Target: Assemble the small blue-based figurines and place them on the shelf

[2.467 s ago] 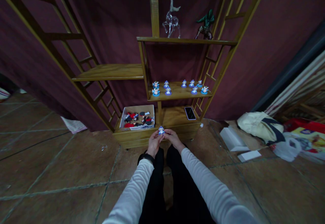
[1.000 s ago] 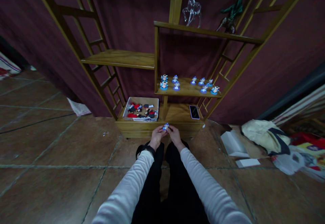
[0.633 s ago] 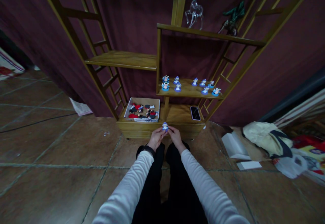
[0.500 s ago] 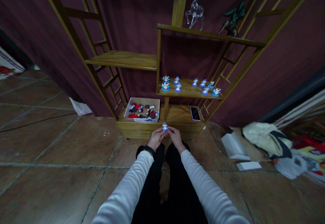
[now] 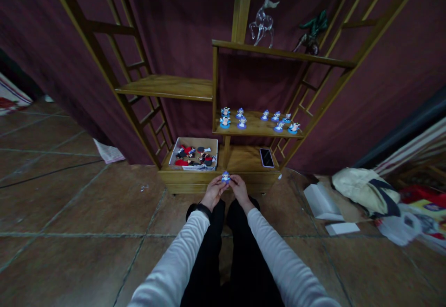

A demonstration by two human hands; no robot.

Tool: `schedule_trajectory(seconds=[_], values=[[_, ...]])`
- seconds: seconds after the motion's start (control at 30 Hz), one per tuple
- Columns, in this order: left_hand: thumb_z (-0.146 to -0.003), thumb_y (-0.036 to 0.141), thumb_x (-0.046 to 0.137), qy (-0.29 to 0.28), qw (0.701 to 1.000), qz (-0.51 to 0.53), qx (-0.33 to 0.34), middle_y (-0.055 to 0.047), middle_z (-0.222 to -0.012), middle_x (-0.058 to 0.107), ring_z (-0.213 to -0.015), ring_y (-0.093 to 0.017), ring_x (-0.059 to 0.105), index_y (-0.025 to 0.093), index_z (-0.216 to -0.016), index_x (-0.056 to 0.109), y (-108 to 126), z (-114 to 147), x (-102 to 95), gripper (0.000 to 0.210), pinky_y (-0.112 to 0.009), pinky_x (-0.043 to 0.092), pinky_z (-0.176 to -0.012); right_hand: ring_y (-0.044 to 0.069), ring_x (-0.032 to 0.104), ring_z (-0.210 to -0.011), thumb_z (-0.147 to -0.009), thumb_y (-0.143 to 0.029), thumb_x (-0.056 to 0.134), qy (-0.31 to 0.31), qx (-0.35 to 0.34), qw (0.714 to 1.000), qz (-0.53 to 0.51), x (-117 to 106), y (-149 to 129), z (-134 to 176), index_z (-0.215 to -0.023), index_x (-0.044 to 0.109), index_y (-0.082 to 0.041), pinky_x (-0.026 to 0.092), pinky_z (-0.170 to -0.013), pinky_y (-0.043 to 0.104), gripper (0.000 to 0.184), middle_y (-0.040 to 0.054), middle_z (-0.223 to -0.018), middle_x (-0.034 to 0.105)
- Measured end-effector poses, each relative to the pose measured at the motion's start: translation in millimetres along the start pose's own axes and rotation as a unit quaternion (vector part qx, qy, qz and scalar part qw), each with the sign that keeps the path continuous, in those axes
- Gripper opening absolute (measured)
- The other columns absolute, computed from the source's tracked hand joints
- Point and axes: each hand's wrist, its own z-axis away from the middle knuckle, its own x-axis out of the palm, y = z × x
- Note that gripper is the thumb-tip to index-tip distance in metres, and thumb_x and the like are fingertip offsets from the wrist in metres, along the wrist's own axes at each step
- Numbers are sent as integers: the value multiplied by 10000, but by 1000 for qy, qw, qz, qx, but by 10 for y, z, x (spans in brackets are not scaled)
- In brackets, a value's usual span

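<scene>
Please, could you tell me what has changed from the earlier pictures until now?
The small purple-and-white figurine, tilted about one second ago, is upright again between the left hand and the right hand. Nothing was taken up or let go. The shelf figurines, box and phone stayed in place.

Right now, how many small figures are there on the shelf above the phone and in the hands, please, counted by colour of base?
Purple figures on shelf: 5
Blue figures on shelf: 4
Held purple figure, between left hand and right hand: 1
Total: 10
</scene>
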Motion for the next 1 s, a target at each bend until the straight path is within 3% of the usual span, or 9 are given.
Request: schedule_trajectory(seconds=[0.3,0.6,1.0], values=[[-696,-28,606,-25,1000,4,-2,-80,-909,673,-796,-133,649,136,-966,599,39,32,13,315,-311,500,-841,183,583,-854,-668,-287,598,-7,7,1000,2,-1,-107,31,-824,575,-219,446,-818,304,172,13,-846,645],[-785,134,584,-43,999,14,10,-97,-926,675,-804,-151,656,124,-994,594,63,74,25,210,-320,510,-819,179,586,-860,-685,-338,600,0,-7,1000,-26,-16,-120,32,-796,612,-209,436,-828,307,170,14,-863,661],[-731,122,647,-68,997,18,18,-69,-910,682,-757,-125,643,143,-998,601,74,93,-11,272,-254,499,-744,188,585,-988,-663,-270,651,-49,-8,991,-121,-52,-184,88,-835,608,-225,426,-901,343,183,29,-1039,660]])
